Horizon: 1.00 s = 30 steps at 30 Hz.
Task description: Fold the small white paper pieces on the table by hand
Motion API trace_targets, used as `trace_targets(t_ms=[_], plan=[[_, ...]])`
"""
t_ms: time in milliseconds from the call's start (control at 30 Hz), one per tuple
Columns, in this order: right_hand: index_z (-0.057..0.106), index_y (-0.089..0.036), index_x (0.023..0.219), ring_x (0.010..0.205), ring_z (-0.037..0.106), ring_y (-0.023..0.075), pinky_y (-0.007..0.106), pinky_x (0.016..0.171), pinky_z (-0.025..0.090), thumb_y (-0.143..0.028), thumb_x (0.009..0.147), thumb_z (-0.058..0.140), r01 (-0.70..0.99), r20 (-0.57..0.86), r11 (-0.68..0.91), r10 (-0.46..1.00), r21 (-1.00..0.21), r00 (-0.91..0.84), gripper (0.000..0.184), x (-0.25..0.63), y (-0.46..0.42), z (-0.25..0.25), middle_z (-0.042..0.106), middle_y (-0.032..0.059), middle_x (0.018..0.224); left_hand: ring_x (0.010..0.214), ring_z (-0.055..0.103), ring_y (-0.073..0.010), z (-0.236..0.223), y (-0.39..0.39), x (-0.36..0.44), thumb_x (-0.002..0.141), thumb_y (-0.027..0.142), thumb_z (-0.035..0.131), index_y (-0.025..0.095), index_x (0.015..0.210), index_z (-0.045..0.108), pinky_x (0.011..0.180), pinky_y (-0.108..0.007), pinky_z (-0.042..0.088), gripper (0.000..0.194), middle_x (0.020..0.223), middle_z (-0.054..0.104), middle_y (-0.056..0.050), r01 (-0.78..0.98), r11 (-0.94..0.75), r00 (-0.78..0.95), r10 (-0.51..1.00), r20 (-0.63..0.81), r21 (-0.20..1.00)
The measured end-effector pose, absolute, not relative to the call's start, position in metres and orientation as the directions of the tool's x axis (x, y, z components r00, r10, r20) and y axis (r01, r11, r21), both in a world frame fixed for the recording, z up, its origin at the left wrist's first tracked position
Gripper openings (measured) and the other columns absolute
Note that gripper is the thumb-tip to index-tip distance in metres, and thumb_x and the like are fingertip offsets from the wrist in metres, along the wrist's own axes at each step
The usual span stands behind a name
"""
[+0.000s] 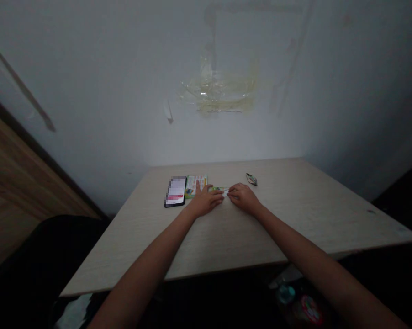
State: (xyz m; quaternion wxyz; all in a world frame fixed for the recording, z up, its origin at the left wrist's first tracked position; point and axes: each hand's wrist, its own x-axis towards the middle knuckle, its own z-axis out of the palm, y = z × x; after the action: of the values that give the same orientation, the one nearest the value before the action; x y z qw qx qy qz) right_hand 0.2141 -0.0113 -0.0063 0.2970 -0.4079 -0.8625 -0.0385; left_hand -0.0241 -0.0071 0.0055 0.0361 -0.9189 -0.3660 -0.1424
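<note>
Both of my arms reach out over a light wooden table (295, 219). My left hand (206, 201) rests on the tabletop with its fingers pressed on a small green and white packet (218, 188). My right hand (243, 196) meets it from the right, fingers curled in a pinch at the packet's right end. A green and white card or box (194, 183) lies just left of my left hand. Beside that lies a black phone (175, 191) with its screen lit.
A small dark folded wrapper (251, 179) lies on the table behind my right hand. The table stands against a white wall with peeling tape (219, 93). A dark chair or bag (48, 256) sits at the left, and colourful items (298, 306) lie below the table edge.
</note>
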Motion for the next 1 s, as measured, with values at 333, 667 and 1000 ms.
trace_targets(t_ms=[333,667,1000], plan=[[0.076,-0.016,0.097,0.094,0.063,0.02,0.032,0.091,0.044,-0.02,0.092,0.057,0.763,0.462,0.64,0.706,-0.09,-0.538,0.02,0.206,-0.018,0.0,0.072,0.0095,0.094,0.136,0.037,-0.0322,0.005,-0.007,-0.024,0.099,0.047,0.04,0.042,0.118,0.064,0.106,-0.079,-0.009,0.031,0.14,0.059,0.006,0.687,-0.725,0.686,0.672,0.278,0.058],[0.075,-0.02,0.104,0.096,0.066,0.0189,0.031,0.092,0.044,-0.02,0.092,0.054,0.74,0.445,0.653,0.717,-0.16,-0.536,0.025,0.208,-0.02,0.002,0.074,0.0085,0.101,0.136,0.039,-0.0305,0.006,-0.008,-0.022,0.101,0.048,0.034,0.044,0.13,0.056,0.106,-0.078,-0.013,0.037,0.132,0.064,0.003,0.73,-0.667,0.619,0.738,0.266,0.152],[0.075,-0.021,0.101,0.097,0.064,0.0203,0.034,0.092,0.039,-0.023,0.091,0.056,0.825,0.406,0.558,0.778,-0.096,-0.479,0.021,0.203,-0.024,0.005,0.074,0.0078,0.1,0.135,0.039,-0.0345,0.008,-0.009,-0.019,0.098,0.053,0.039,0.045,0.121,0.064,0.104,-0.079,-0.013,0.035,0.132,0.065,0.005,0.727,-0.683,0.638,0.707,0.305,0.062]])
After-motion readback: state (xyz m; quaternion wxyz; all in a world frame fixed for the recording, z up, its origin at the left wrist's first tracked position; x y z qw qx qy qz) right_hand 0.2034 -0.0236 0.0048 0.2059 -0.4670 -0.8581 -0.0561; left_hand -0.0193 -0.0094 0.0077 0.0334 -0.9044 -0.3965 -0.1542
